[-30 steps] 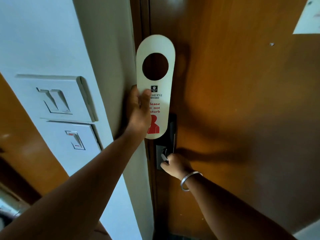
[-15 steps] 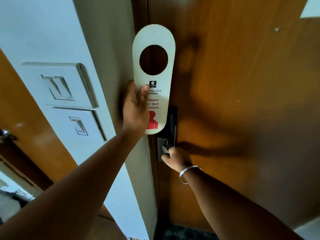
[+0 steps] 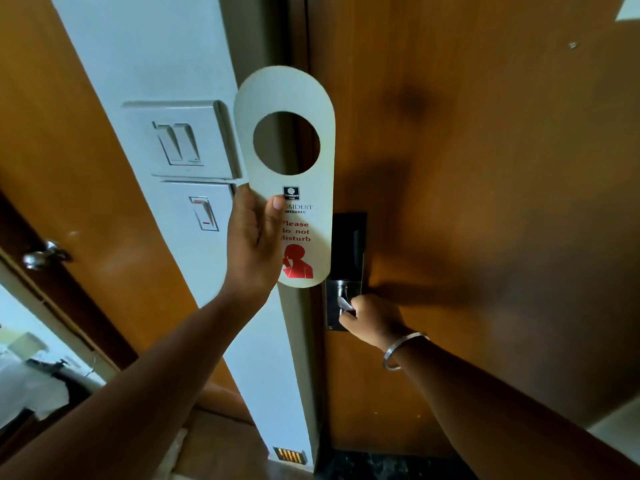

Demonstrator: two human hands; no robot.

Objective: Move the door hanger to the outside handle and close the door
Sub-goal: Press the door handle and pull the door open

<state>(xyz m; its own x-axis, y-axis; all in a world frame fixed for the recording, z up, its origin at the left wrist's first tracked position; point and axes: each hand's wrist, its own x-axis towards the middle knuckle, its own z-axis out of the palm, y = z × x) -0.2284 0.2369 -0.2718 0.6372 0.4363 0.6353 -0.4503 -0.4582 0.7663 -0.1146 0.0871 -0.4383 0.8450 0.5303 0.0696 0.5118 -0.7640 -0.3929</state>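
Left hand [image 3: 254, 245]: grip closed on the lower half of the door hanger [image 3: 287, 174], held upright in the air before the door [image 3: 485, 202] edge, above the handle [image 3: 346, 303]. Right hand [image 3: 372, 320]: grip wrapped round that handle, at the door's left edge.

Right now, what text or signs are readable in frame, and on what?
All of it is on the cream card door hanger with a round hole, held in the left hand:
"Please do not disturb", red; first letters of the lower lines hidden by the thumb.
"...SIDENT", start hidden by the thumb.
"...MEDABAD", start hidden.
Small black logo box above: too small to read.
Red figure pictogram at the bottom.
White wall switch plates: no text.
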